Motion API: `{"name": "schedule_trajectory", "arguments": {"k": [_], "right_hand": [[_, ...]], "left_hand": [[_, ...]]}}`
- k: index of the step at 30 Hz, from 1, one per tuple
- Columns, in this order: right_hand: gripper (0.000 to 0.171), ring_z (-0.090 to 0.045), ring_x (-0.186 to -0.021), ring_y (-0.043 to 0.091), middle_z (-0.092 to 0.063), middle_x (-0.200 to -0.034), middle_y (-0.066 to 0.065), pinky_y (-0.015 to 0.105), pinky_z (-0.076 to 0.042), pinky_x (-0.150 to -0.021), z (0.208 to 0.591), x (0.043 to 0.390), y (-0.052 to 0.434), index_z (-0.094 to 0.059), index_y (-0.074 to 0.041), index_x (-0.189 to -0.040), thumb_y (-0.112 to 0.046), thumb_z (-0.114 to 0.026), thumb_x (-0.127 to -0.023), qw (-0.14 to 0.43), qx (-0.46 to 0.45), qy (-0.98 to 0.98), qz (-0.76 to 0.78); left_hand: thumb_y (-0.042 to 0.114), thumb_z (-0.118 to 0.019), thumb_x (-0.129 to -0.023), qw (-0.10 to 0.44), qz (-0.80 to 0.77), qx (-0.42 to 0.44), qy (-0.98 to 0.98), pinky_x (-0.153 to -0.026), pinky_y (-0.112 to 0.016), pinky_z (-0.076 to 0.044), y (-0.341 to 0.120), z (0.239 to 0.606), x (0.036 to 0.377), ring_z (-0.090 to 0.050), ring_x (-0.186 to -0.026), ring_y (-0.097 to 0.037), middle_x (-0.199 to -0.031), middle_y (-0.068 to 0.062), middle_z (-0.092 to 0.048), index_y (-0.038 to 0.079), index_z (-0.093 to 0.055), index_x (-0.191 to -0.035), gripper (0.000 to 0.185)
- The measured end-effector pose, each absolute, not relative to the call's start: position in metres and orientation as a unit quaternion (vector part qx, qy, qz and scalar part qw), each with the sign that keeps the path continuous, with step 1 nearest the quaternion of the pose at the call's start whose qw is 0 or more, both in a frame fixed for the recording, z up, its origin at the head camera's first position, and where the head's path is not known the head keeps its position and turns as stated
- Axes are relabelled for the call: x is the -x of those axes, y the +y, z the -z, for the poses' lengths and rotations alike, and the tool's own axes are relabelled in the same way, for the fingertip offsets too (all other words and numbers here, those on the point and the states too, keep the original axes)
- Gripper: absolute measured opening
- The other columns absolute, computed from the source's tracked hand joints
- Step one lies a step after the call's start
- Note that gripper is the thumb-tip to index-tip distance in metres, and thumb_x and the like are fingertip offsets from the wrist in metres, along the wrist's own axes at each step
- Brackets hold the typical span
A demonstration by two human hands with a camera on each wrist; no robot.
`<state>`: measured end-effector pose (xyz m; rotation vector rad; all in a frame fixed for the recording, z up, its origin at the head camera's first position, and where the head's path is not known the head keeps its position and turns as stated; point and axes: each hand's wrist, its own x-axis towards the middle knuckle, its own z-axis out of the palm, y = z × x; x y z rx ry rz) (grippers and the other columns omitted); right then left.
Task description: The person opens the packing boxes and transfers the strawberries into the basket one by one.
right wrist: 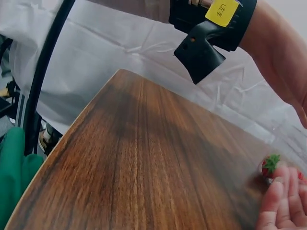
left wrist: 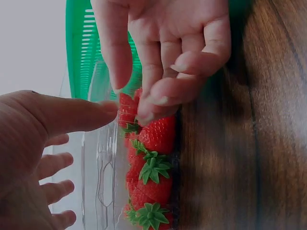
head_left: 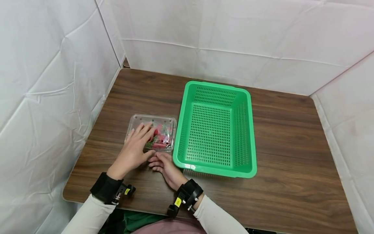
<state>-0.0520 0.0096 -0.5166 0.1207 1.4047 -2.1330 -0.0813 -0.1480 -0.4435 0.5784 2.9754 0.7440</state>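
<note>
my left hand [head_left: 132,152] lay flat on the clear strawberry box [head_left: 152,132], grip wide, fingers straight on its lid. my right hand [head_left: 165,166] touched the box's near edge, fingers loosely curled, holding nothing. the box sat near the surface's [head_left: 292,169] left edge, just beside the green basket [head_left: 216,127].

No legible txt; yellow tag [right wrist: 221,10] on wrist strap has marks, too blurry to read.

Clear plastic clamshell box [head_left: 152,132] of red strawberries [left wrist: 156,136] lies flat, lid closed, on the bench's near left.
</note>
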Motion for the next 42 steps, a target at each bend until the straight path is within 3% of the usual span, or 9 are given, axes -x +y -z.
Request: {"name": "schedule_trajectory", "arguments": {"k": [7, 16, 21, 26, 30, 34, 42], "right_hand": [[0.026, -0.061, -0.083, 0.009, -0.063, -0.091, -0.002, 0.023, -0.049, -0.075, 0.520, 0.053, 0.005, -0.059, -0.006, -0.108, -0.026, -0.044, -0.104, 0.243, -0.076, 0.512, 0.821], [0.028, -0.063, -0.083, 0.009, -0.064, -0.095, -0.003, 0.023, -0.048, -0.075, 0.522, 0.050, 0.001, -0.054, -0.004, -0.116, -0.028, -0.047, -0.102, 0.192, -0.069, 0.528, 0.824], [0.024, -0.064, -0.076, 0.007, -0.068, -0.089, -0.005, 0.020, -0.049, -0.070, 0.524, 0.053, -0.002, -0.057, -0.005, -0.111, -0.025, -0.049, -0.102, 0.183, -0.079, 0.531, 0.823], [0.022, -0.064, -0.071, 0.007, -0.068, -0.082, -0.003, 0.020, -0.050, -0.066, 0.523, 0.055, -0.006, -0.060, -0.005, -0.105, -0.024, -0.050, -0.101, 0.178, -0.085, 0.522, 0.830], [0.030, -0.065, -0.069, 0.008, -0.069, -0.079, -0.002, 0.020, -0.051, -0.064, 0.523, 0.057, -0.011, -0.065, 0.000, -0.104, -0.025, -0.049, -0.102, 0.174, -0.094, 0.519, 0.831], [0.035, -0.066, -0.067, 0.009, -0.070, -0.077, -0.003, 0.020, -0.051, -0.061, 0.523, 0.058, -0.015, -0.068, 0.002, -0.105, -0.028, -0.048, -0.102, 0.178, -0.107, 0.516, 0.831], [0.028, -0.065, -0.064, 0.009, -0.067, -0.071, -0.002, 0.020, -0.050, -0.059, 0.517, 0.060, -0.021, -0.066, -0.001, -0.096, -0.020, -0.046, -0.101, 0.173, -0.131, 0.523, 0.824]], "left_hand": [[0.018, -0.079, -0.081, 0.022, -0.215, -0.200, 0.956, -0.116, -0.062, -0.014, -0.146, 0.446, 0.084, -0.025, -0.145, -0.040, -0.157, -0.014, -0.033, 0.015, -0.036, -0.151, 0.082], [0.020, -0.074, -0.085, 0.037, -0.190, -0.209, 0.959, -0.111, -0.066, -0.022, -0.144, 0.438, 0.085, -0.031, -0.142, -0.042, -0.153, -0.014, -0.039, 0.011, -0.050, -0.142, 0.063], [0.018, -0.074, -0.082, -0.004, -0.115, -0.255, 0.960, -0.102, -0.066, -0.037, -0.139, 0.433, 0.088, -0.048, -0.131, -0.042, -0.141, -0.016, -0.054, 0.007, -0.059, -0.134, 0.055], [0.018, -0.074, -0.083, -0.073, -0.020, -0.329, 0.941, -0.096, -0.050, -0.049, -0.134, 0.435, 0.092, -0.062, -0.116, -0.034, -0.124, -0.017, -0.065, 0.000, -0.063, -0.125, 0.047], [0.014, -0.071, -0.087, -0.107, 0.044, -0.365, 0.924, -0.078, -0.038, -0.057, -0.132, 0.437, 0.094, -0.068, -0.104, -0.030, -0.118, -0.017, -0.068, -0.003, -0.066, -0.118, 0.036], [0.009, -0.069, -0.088, -0.121, 0.069, -0.372, 0.918, -0.054, -0.034, -0.054, -0.132, 0.437, 0.097, -0.070, -0.081, -0.023, -0.110, -0.015, -0.071, -0.001, -0.067, -0.108, 0.023], [0.006, -0.070, -0.085, -0.141, 0.035, -0.379, 0.914, -0.043, -0.033, -0.045, -0.137, 0.443, 0.103, -0.061, -0.057, -0.017, -0.086, -0.008, -0.071, 0.004, -0.065, -0.088, 0.006]]}}
